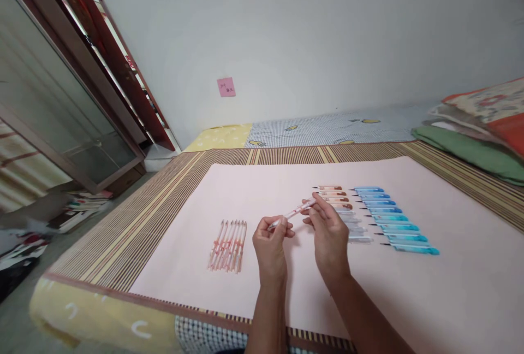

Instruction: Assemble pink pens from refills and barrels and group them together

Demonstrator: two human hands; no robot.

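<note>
A white pen with reddish marks [298,210] is held between my two hands above the pale pink sheet [184,245]. My left hand [272,234] pinches its lower left end, while the fingers of my right hand [329,228] close on its upper right end. To the left lies a row of several similar white-and-red pens [226,247], tips pointing away from me. Beyond my right hand are several brown-and-cream pens [333,194] and some clear-grey ones [360,231], partly hidden by that hand. Further right, blue and turquoise pens [395,217] form a slanting column.
Under the sheet is a striped bamboo-like mat [126,223] on a bed. Folded cloths [470,152] are stacked at the back right. A pink note [226,87] sticks to the wall behind. At left stands a glass-panelled cabinet [61,81].
</note>
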